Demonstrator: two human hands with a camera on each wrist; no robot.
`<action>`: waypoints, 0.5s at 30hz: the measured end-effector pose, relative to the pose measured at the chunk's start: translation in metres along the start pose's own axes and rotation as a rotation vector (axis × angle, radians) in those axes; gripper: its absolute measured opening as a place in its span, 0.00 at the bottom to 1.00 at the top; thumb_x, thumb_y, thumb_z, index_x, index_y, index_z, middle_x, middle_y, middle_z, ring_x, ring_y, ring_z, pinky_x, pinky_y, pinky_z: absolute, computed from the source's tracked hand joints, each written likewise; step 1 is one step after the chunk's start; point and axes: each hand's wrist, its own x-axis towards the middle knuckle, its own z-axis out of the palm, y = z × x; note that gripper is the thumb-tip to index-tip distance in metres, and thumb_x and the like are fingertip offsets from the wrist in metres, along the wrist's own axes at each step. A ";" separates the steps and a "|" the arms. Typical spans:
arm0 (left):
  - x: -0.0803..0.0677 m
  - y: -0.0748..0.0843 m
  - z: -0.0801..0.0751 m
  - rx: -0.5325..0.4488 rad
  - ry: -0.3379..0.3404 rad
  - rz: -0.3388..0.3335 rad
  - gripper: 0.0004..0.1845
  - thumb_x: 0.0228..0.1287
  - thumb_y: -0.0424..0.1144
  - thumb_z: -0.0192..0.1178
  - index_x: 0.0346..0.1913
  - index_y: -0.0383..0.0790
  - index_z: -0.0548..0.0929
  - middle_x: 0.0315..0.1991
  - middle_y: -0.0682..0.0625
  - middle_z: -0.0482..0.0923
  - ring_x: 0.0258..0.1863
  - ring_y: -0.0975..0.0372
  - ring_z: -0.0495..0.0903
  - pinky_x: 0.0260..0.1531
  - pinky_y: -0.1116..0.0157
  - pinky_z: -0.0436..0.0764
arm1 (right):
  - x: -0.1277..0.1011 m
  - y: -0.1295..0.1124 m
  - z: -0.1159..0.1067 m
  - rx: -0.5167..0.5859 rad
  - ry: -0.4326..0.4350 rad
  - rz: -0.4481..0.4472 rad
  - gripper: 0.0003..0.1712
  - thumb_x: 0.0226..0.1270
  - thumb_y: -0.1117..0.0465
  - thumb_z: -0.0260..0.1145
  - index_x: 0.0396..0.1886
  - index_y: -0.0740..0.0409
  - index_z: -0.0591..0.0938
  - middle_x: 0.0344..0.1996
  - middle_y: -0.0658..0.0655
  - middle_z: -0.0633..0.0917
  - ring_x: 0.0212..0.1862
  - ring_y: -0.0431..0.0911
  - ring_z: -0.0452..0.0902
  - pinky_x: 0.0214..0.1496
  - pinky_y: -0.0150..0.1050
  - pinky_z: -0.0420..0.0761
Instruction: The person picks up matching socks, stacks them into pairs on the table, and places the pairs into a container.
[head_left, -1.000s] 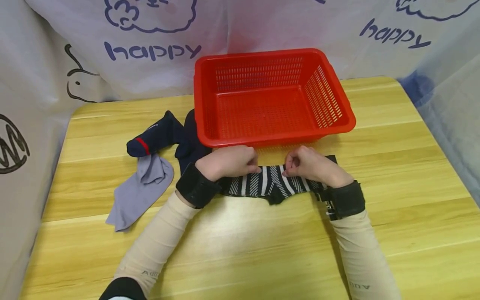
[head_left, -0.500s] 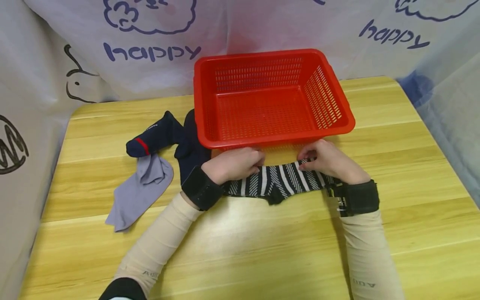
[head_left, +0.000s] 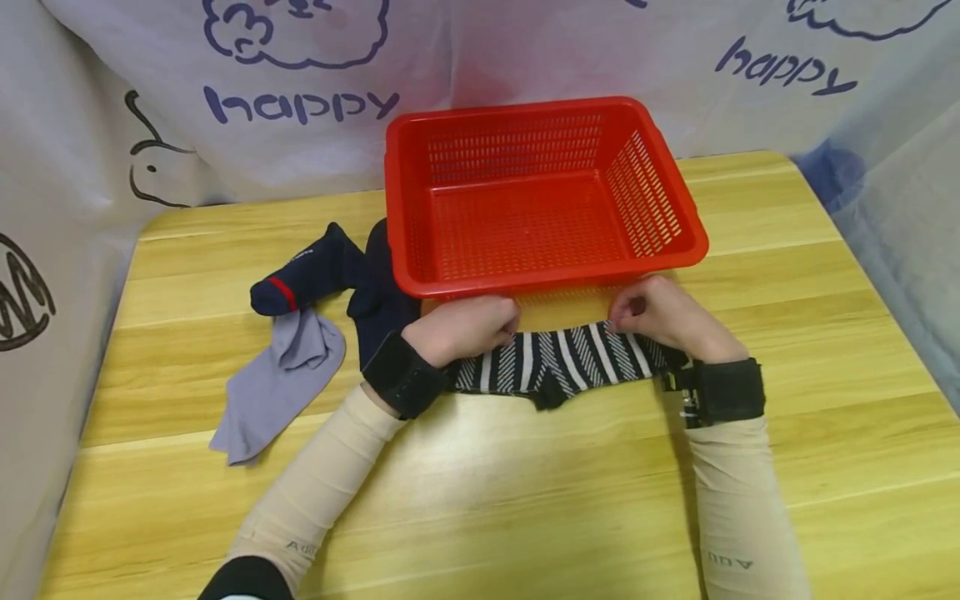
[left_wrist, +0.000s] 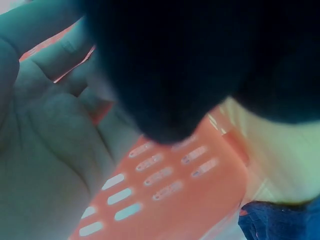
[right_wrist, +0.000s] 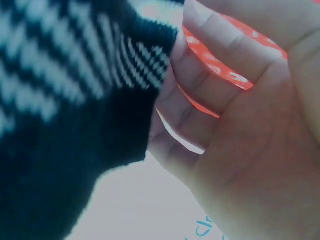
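A black-and-white striped sock (head_left: 555, 358) lies stretched sideways on the table, in front of the red basket. At its upper edge towards the left end, my left hand (head_left: 467, 327) grips it with curled fingers. My right hand (head_left: 671, 318) pinches the same edge further right, thumb and index finger together. In the right wrist view the striped fabric (right_wrist: 65, 65) hangs close to the camera, with the fingers (right_wrist: 200, 90) behind its edge. Blurred dark fabric (left_wrist: 165, 65) covers much of the left wrist view, next to the palm. Both ends of the sock are partly hidden by the hands and wrists.
The red basket (head_left: 547, 279) stands at the back of the table, right behind the hands. Left of it lie navy socks (head_left: 315, 271), one with a red stripe, partly over a grey sock (head_left: 277, 392). A printed white cloth (head_left: 525, 50) hangs behind.
My right hand has slid right along the sock's upper edge, away from the left hand. The left hand has barely shifted, and the basket and other socks stay put.
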 end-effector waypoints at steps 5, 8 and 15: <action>-0.001 -0.001 0.000 -0.007 -0.002 -0.011 0.05 0.64 0.35 0.63 0.30 0.44 0.81 0.25 0.54 0.77 0.26 0.63 0.74 0.28 0.72 0.66 | -0.002 0.006 -0.004 0.024 0.011 0.020 0.02 0.61 0.68 0.69 0.30 0.62 0.87 0.29 0.57 0.88 0.31 0.42 0.76 0.36 0.30 0.74; -0.002 -0.001 0.000 0.002 0.005 -0.014 0.05 0.64 0.36 0.64 0.30 0.44 0.82 0.26 0.53 0.78 0.26 0.62 0.75 0.28 0.72 0.67 | -0.004 0.009 -0.006 0.028 0.000 0.037 0.03 0.62 0.66 0.68 0.31 0.62 0.86 0.29 0.57 0.87 0.32 0.42 0.76 0.38 0.32 0.74; -0.001 -0.001 0.001 0.040 0.025 -0.025 0.05 0.63 0.36 0.65 0.29 0.44 0.82 0.25 0.53 0.78 0.27 0.61 0.75 0.29 0.71 0.67 | -0.005 0.012 -0.008 0.019 -0.011 0.091 0.04 0.64 0.65 0.68 0.33 0.62 0.85 0.30 0.57 0.86 0.33 0.44 0.76 0.40 0.37 0.73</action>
